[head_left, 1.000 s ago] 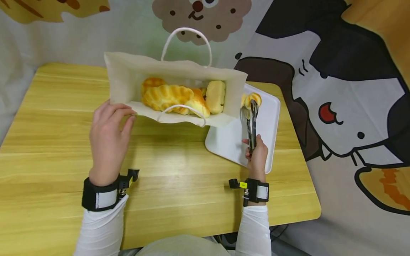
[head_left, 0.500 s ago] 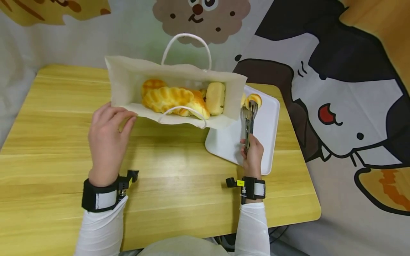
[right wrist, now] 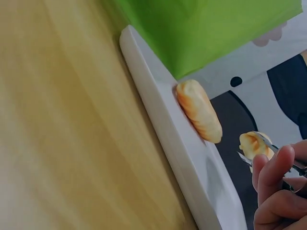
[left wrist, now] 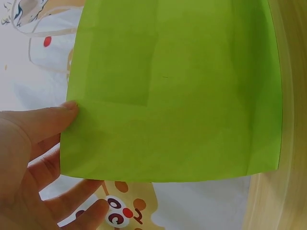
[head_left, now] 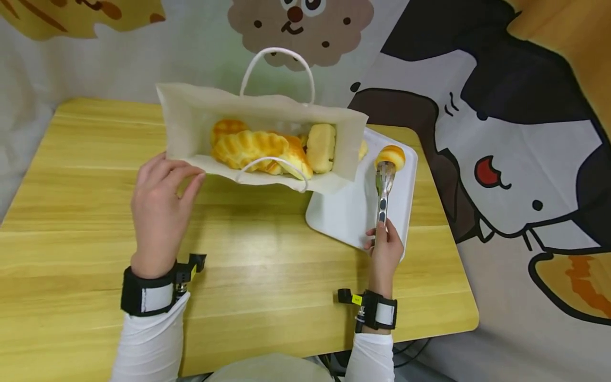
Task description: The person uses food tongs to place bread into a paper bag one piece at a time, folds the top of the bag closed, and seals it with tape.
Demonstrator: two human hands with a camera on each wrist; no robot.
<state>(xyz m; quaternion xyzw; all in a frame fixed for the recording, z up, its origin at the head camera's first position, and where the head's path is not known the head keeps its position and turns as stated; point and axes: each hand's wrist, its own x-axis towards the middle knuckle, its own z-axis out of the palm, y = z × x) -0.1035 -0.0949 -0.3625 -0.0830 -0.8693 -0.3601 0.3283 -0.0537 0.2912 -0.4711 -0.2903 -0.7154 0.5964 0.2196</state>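
A paper bag, white inside point(head_left: 183, 119) and green outside point(left wrist: 192, 120), stands with its mouth tipped toward me. My left hand point(head_left: 162, 212) pinches its near left corner between thumb and fingers. Inside lie a ridged bread loaf point(head_left: 250, 146), a pale rectangular bread point(head_left: 321, 148) and a round waffle-like piece point(head_left: 228, 127), among others. My right hand point(head_left: 385, 252) holds metal tongs point(head_left: 383, 196), their tips on a small golden bread roll point(head_left: 392, 155). In the right wrist view the roll sits between the tong ends, raised off the white tray point(right wrist: 153, 115).
An oblong bread point(right wrist: 199, 112) lies on the tray, mostly hidden behind the bag in the head view. The bag overlaps the tray's left side. White rope handles point(head_left: 281, 50) loop from the bag's rims. A cartoon-print cloth point(head_left: 515, 175) hangs behind the wooden table point(head_left: 258, 276).
The tongs have turned and closed on the small bread roll, which has shifted right and away from the bag. My right hand has drawn nearer to me. The left hand stays at the bag.
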